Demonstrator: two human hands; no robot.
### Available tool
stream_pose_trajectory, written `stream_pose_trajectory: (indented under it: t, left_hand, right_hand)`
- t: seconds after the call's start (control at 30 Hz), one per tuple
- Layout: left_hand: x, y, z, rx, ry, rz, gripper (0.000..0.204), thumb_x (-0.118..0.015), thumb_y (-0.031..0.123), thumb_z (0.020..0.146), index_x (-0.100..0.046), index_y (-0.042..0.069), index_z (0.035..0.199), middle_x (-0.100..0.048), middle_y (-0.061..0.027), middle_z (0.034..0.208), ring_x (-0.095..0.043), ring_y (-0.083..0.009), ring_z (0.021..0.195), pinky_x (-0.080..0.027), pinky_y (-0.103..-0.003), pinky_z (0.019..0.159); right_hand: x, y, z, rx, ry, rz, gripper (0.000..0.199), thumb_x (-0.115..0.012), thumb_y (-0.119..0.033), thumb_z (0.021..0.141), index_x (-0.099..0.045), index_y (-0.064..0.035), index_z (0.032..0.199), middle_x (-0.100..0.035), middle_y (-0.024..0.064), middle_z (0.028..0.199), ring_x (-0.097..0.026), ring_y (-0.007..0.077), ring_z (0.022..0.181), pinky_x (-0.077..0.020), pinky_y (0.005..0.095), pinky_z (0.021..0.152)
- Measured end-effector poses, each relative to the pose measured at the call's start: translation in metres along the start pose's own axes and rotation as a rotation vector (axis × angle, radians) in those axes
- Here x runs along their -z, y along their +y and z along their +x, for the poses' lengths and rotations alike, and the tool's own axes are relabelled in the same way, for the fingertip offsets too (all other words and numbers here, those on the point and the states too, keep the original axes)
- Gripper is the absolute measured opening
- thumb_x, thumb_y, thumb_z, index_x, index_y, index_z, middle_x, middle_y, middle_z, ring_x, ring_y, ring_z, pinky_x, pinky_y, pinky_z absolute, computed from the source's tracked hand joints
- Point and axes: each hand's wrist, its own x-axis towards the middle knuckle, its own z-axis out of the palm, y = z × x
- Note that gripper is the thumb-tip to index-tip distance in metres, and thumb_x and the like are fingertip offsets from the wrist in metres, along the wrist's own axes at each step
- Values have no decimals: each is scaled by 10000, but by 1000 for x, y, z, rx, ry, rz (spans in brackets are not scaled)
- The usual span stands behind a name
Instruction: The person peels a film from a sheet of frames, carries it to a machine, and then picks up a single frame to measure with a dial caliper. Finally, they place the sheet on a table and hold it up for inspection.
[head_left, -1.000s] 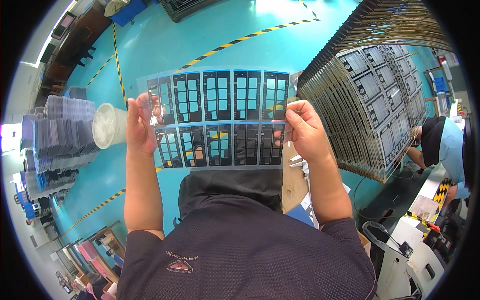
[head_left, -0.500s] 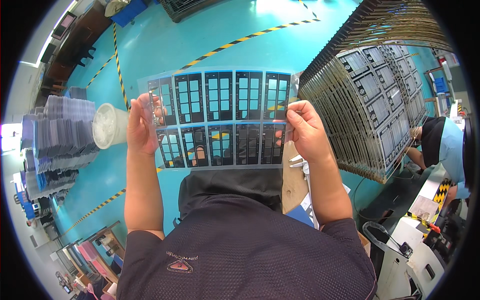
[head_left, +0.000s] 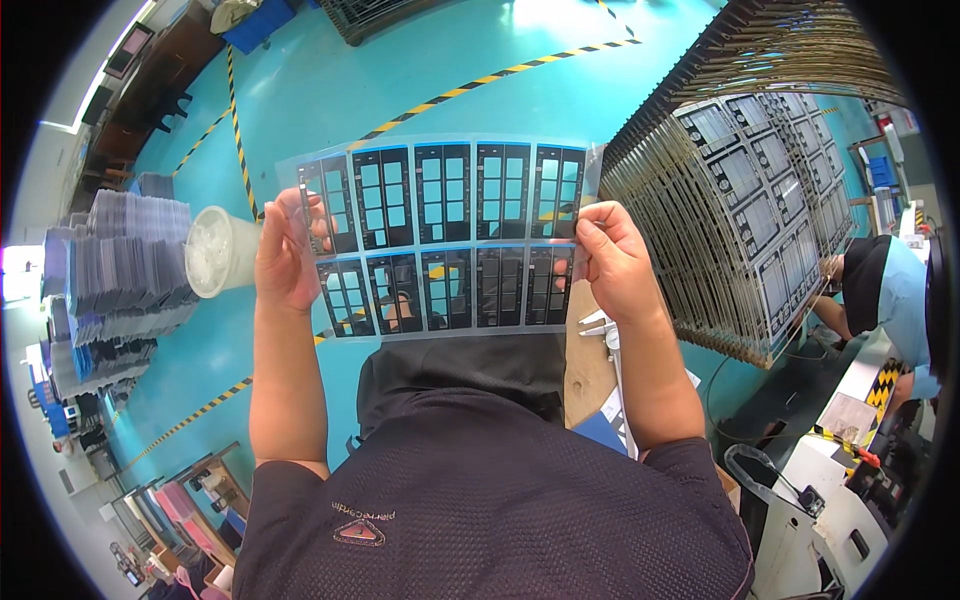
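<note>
A clear plastic sheet (head_left: 443, 246) printed with two rows of black panels with see-through windows is held up in front of me. My left hand (head_left: 288, 250) grips its left edge, fingers showing through the film behind it. At the right edge, my right hand (head_left: 617, 258) pinches the sheet between thumb and fingers. The sheet bows slightly, and the floor shows through its windows.
On the right stands a tall wire drying rack (head_left: 740, 200) loaded with printed sheets. A white bucket (head_left: 222, 252) is beside my left hand, near stacked sheets (head_left: 130, 250). A caliper (head_left: 612, 340) lies on a board by my right forearm. A person (head_left: 890, 280) works far right.
The sheet has shifted very slightly to the right and tilted a little. Both hands keep their hold, almost unmoved.
</note>
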Motion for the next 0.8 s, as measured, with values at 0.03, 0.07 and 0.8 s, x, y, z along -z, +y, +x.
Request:
stream_pose_trajectory:
  t: [0.03, 0.07, 0.8]
  left_hand:
    - [0, 0, 0, 1, 11, 3, 479, -518, 519, 952, -603, 70, 1097, -582, -16, 866, -548, -149, 810, -442, -255, 655]
    - [1, -1, 0, 0, 11, 3, 479, -518, 519, 952, -603, 70, 1097, -582, -16, 866, -548, -149, 810, -442, -255, 655]
    - [2, -10, 8, 41, 96, -101, 367, -530, 386, 981, -588, 45, 1105, -602, -39, 812, -588, -146, 714, -525, -263, 609]
  right_hand:
    - [0, 0, 0, 6, 0, -5, 143, -504, -161, 1000, -490, -34, 1065, -633, 133, 861, -640, 153, 664, -553, 285, 516]
    - [0, 0, 0, 6, -1, -4, 143, -504, -161, 1000, -490, -34, 1065, -633, 133, 861, -640, 153, 664, -553, 285, 516]
    - [-6, -5, -2, -49, 29, 1, 150, -532, -168, 988, -494, -44, 1062, -644, 120, 879, -657, 162, 669, -568, 296, 525]
